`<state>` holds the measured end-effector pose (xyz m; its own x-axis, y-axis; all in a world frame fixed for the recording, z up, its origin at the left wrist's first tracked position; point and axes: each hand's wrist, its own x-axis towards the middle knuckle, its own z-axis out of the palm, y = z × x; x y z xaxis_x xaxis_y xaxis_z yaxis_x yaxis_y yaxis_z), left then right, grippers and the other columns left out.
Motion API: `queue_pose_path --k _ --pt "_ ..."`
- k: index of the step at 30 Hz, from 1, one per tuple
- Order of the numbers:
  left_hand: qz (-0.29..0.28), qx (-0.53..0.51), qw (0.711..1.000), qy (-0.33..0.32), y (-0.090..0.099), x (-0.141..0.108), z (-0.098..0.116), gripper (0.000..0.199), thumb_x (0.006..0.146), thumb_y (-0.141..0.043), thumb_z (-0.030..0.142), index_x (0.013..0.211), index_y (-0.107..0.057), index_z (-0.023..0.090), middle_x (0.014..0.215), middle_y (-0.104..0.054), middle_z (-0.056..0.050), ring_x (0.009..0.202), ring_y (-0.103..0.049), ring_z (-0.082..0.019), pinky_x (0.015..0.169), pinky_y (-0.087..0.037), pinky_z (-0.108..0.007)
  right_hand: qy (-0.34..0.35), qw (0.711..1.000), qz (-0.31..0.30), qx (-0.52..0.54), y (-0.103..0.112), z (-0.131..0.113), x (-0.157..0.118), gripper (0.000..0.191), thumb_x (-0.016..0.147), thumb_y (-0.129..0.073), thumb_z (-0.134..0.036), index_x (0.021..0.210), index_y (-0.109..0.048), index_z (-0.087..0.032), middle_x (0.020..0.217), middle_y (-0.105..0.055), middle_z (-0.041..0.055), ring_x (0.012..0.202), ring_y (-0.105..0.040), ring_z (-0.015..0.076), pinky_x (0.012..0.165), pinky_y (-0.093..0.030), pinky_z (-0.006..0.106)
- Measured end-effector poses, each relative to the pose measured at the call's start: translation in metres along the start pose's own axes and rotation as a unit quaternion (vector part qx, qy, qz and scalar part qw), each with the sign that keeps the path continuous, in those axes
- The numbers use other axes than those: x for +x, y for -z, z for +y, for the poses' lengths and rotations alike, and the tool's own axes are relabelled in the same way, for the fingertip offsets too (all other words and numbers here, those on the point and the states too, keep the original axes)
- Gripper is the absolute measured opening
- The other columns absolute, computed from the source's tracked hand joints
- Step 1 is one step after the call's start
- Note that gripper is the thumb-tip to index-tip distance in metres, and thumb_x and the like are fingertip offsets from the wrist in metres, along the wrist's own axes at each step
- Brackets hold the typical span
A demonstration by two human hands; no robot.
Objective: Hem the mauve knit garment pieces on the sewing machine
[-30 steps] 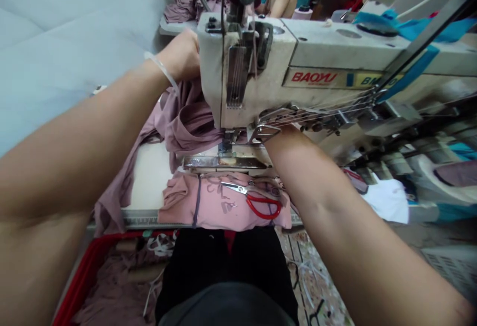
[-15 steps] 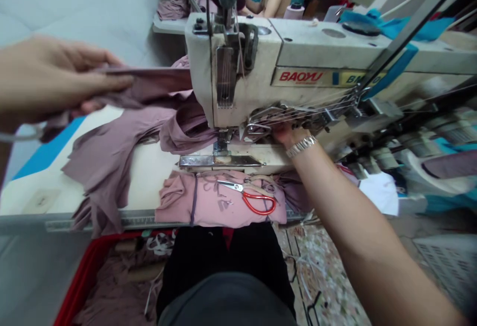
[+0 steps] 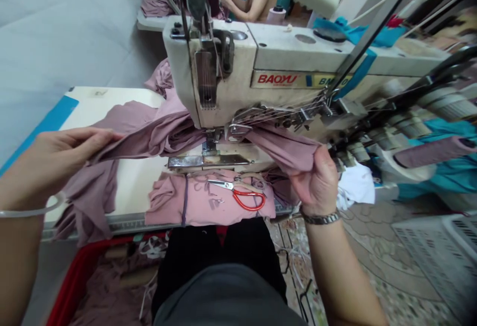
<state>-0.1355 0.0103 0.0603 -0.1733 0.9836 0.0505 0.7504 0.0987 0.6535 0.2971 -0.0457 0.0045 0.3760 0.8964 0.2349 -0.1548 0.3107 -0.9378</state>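
Observation:
A length of mauve fabric runs through the sewing machine, passing behind its needle area. My left hand pinches the fabric's left part over the white machine table. On the other side, my right hand grips the end that comes out to the right, thumb on top. Below the presser foot is a shiny metal plate. In front of it lies a folded pink cloth pad, with red-handled scissors on top. More mauve cloth hangs over the table's front edge at left.
A red bin with mauve cloth stands under the table at left. Thread cones crowd the right side, near a white crate. Threads run taut along the machine's front. Another person sits behind the machine.
My right hand has come out from under the machine arm toward me, drawing fabric out to the right. My left hand has lowered with its fabric. The view has shifted slightly.

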Motion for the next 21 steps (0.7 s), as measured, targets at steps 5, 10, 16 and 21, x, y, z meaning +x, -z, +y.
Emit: queue_pose_path --k 5,10,16,21 --pt "-0.013 -0.039 0.999 0.011 -0.014 -0.007 0.007 0.036 0.080 -0.065 0.053 0.092 -0.070 0.019 0.090 -0.071 0.001 0.077 -0.061 -0.014 0.066 -0.047 -0.023 0.055 0.997 0.014 -0.056 -0.035 0.001 -0.006 0.020 0.087 -0.062 -0.043 0.084 -0.061 -0.024 0.083 -0.067 0.0012 0.072 -0.064 0.0142 0.069 -0.053 0.028" --pt "-0.085 -0.054 0.990 -0.094 -0.052 -0.007 0.024 0.052 0.079 -0.066 0.056 0.114 -0.064 0.018 0.092 -0.070 -0.003 0.063 -0.062 -0.012 0.057 -0.048 -0.020 0.273 0.803 -0.394 -0.354 -0.076 0.012 -0.013 0.027 0.090 -0.062 -0.030 0.112 -0.064 -0.015 0.110 -0.068 0.0109 0.099 -0.063 0.0202 0.087 -0.053 0.035" --pt "-0.070 0.045 0.996 -0.034 -0.033 0.001 -0.007 0.038 0.083 -0.058 0.047 0.105 -0.071 0.019 0.088 -0.071 0.003 0.078 -0.061 -0.014 0.065 -0.042 -0.017 0.449 0.538 -0.418 -0.578 -0.069 0.026 0.004 0.043 0.094 -0.041 -0.008 0.137 -0.047 -0.005 0.127 -0.059 0.0187 0.106 -0.055 0.0254 0.081 -0.049 0.039" --pt "0.001 0.079 0.988 -0.130 -0.025 -0.005 -0.009 0.031 0.084 -0.063 0.043 0.103 -0.068 0.019 0.091 -0.067 0.005 0.076 -0.055 -0.009 0.067 -0.037 -0.014 0.539 0.510 -0.387 -0.547 -0.073 0.029 0.004 0.034 0.093 -0.042 -0.007 0.123 -0.057 -0.001 0.126 -0.060 0.0172 0.108 -0.052 0.0259 0.082 -0.046 0.037"
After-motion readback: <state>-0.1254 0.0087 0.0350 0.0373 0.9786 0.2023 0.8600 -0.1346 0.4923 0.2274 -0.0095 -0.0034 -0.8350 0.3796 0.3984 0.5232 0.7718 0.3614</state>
